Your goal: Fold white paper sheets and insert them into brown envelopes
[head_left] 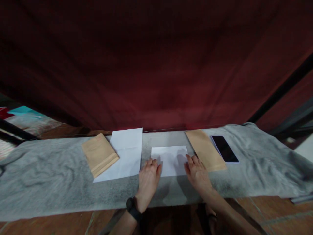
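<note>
A white sheet of paper (170, 160), about half the size of the one to its left, lies flat on a grey cloth between my hands. My left hand (149, 174) rests at its left edge, palm down, with the fingers extended and nothing held. At the right edge is my right hand (198, 173), also palm down with fingers apart, its outer side by a long brown envelope (206, 151). To the left lies a larger white sheet (129, 153) with a crease across it. A brown paper envelope (97, 153) with a folded-over end partly covers that sheet.
The grey cloth (56, 176) covers a long narrow surface. A phone (225, 148) with a dark screen lies right of the long envelope. Dark red fabric (156, 71) hangs behind, with a dark bar (281, 88) at the right. Below shows a tiled floor (73, 223).
</note>
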Demonstrator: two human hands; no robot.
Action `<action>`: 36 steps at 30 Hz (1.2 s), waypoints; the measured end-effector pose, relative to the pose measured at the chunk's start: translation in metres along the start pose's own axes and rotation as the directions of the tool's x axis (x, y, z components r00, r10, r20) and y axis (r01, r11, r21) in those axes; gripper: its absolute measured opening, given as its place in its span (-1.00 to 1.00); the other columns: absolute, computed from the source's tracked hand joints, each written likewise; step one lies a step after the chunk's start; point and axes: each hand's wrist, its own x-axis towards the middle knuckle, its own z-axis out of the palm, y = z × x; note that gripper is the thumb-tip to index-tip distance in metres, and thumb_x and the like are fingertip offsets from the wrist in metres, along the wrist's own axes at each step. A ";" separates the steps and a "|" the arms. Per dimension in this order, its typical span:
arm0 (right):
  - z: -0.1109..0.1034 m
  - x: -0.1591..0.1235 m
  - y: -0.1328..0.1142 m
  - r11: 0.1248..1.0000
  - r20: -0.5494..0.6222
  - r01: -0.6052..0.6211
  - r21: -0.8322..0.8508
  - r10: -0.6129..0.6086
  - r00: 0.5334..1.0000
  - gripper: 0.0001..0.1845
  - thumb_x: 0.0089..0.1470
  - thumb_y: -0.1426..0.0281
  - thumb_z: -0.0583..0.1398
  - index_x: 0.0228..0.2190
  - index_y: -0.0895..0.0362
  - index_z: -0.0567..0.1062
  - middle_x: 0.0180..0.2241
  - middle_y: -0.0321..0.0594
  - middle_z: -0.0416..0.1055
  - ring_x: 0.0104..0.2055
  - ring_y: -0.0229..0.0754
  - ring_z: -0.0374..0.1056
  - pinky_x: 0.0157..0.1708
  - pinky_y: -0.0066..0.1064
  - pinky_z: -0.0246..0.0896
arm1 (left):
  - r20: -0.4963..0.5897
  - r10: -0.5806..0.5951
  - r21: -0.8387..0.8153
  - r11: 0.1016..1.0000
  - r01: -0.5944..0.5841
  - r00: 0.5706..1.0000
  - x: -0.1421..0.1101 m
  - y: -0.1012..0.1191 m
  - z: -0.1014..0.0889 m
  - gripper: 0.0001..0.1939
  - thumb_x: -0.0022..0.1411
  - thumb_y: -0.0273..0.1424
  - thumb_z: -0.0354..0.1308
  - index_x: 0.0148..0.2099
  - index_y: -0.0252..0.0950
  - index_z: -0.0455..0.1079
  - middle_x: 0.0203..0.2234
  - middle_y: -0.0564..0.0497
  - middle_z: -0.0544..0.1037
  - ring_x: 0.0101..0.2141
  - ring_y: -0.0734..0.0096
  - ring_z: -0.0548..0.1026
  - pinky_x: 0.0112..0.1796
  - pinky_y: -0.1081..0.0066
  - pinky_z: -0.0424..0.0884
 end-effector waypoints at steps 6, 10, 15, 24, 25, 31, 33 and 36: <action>0.013 0.016 -0.033 0.949 -0.018 0.187 0.255 -0.189 0.982 -0.47 0.38 0.26 -0.13 0.26 0.15 0.25 0.26 -0.06 0.24 0.30 -0.09 0.14 0.22 -0.14 0.16 | -0.017 0.319 0.007 0.948 -0.319 0.948 0.013 0.014 0.045 -0.48 0.41 -0.38 -0.14 0.35 -0.41 0.11 0.34 -0.25 0.15 0.35 0.09 0.05 0.27 0.03 0.11; 0.028 0.023 -0.050 0.946 0.014 0.199 0.257 -0.209 0.978 -0.45 0.39 0.30 -0.18 0.30 0.18 0.18 0.30 -0.07 0.18 0.35 -0.11 0.05 0.28 -0.06 0.06 | 0.038 0.337 0.125 0.933 -0.339 0.941 0.019 0.011 0.069 -0.40 0.35 -0.49 -0.15 0.41 -0.41 0.00 0.36 -0.26 0.11 0.36 0.10 0.00 0.28 -0.03 0.07; 0.040 0.032 -0.055 0.969 0.036 0.163 0.185 -0.172 0.984 -0.44 0.40 0.28 -0.21 0.29 0.19 0.19 0.31 -0.10 0.16 0.37 -0.12 0.01 0.34 -0.11 -0.11 | 0.048 0.295 0.283 0.912 -0.296 0.954 0.026 0.013 0.080 -0.40 0.35 -0.48 -0.15 0.41 -0.40 0.00 0.36 -0.21 0.12 0.36 0.17 0.03 0.31 0.05 0.02; 0.055 0.035 -0.047 0.993 -0.100 0.118 0.019 -0.116 0.988 -0.43 0.39 0.22 -0.11 0.26 0.24 0.25 0.29 0.01 0.18 0.34 0.04 0.08 0.29 -0.05 -0.07 | -0.005 0.168 0.400 0.904 -0.152 0.986 0.036 0.001 0.070 -0.44 0.41 -0.41 -0.24 0.37 -0.50 0.08 0.35 -0.22 0.13 0.35 0.19 0.06 0.30 0.13 0.02; 0.057 0.035 -0.045 0.993 -0.115 0.114 0.003 -0.113 0.987 -0.42 0.38 0.20 -0.10 0.27 0.25 0.23 0.29 0.04 0.17 0.33 0.06 0.08 0.28 -0.04 -0.06 | -0.016 0.157 0.403 0.905 -0.138 0.987 0.036 -0.002 0.069 -0.44 0.41 -0.40 -0.24 0.37 -0.50 0.08 0.35 -0.22 0.13 0.35 0.19 0.06 0.30 0.12 0.02; 0.065 0.033 -0.032 0.997 -0.195 0.027 -0.070 -0.040 0.980 -0.33 0.38 0.15 -0.12 0.27 0.38 0.19 0.26 0.21 0.18 0.31 0.13 0.12 0.27 -0.03 -0.01 | -0.091 0.092 0.392 0.919 -0.050 0.992 0.035 -0.014 0.067 -0.43 0.41 -0.33 -0.19 0.37 -0.50 0.10 0.33 -0.25 0.17 0.34 0.16 0.09 0.29 0.12 0.08; 0.066 0.031 -0.028 0.997 -0.226 0.000 -0.082 -0.018 0.974 -0.30 0.37 0.13 -0.12 0.27 0.42 0.19 0.26 0.24 0.17 0.31 0.15 0.13 0.26 -0.02 0.01 | -0.118 0.078 0.389 0.921 -0.026 0.990 0.034 -0.017 0.068 -0.42 0.41 -0.33 -0.18 0.36 -0.53 0.12 0.31 -0.29 0.19 0.32 0.12 0.13 0.28 0.11 0.10; 0.066 0.025 -0.022 0.995 -0.267 -0.018 -0.097 -0.008 0.964 -0.28 0.37 0.13 -0.12 0.28 0.45 0.15 0.26 0.28 0.16 0.29 0.17 0.15 0.24 -0.02 0.05 | -0.168 0.063 0.373 0.928 0.005 0.984 0.030 -0.020 0.069 -0.43 0.40 -0.32 -0.16 0.34 -0.54 0.15 0.30 -0.32 0.22 0.30 0.08 0.18 0.27 0.11 0.13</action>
